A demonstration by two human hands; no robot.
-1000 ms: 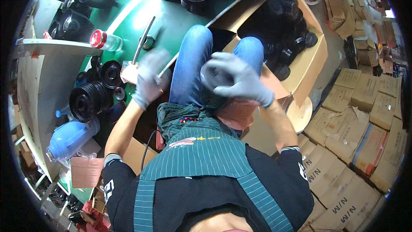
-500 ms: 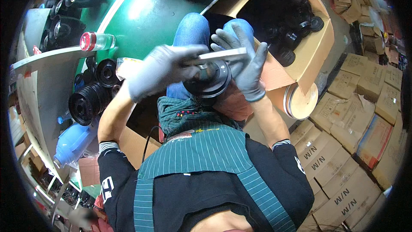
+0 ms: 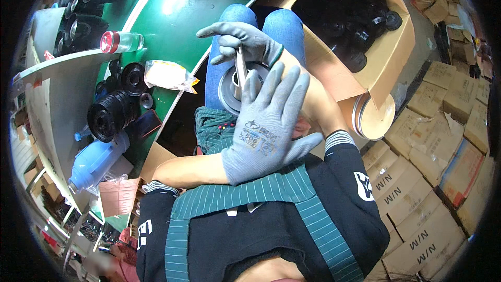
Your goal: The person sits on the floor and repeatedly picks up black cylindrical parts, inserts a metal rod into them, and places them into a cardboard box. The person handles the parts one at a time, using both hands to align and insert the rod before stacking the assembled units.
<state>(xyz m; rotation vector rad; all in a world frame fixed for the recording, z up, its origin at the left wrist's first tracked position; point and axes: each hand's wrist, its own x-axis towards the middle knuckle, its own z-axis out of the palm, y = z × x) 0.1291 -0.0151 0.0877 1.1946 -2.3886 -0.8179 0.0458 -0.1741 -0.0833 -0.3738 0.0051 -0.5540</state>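
A dark round disc-shaped part (image 3: 227, 90) with a ring at its centre rests on my lap, partly hidden by my hands. Over it is a silver flat metal bar (image 3: 240, 70). My right hand (image 3: 245, 42), in a grey glove, reaches across to the bar's far end. Its fingers are curled around the bar, with one finger pointing left. My left hand (image 3: 266, 125), gloved too, lies back-up over the near side of the part. Its fingers are stretched and spread, and its little-finger side is beside the bar's near end. What its palm touches is hidden.
An open carton (image 3: 389, 57) of black round parts stands at the right. On the green table (image 3: 172, 26) are a red-lidded jar (image 3: 121, 42), a white packet (image 3: 169, 75) and stacked black discs (image 3: 107, 117). A blue bottle (image 3: 96, 167) stands left; cardboard boxes (image 3: 417, 203) lie right.
My arms have crossed over: the left hand has come nearer to me and rightward, off the bar. My right hand has moved forward and left onto it. The bar has turned from crosswise to pointing away.
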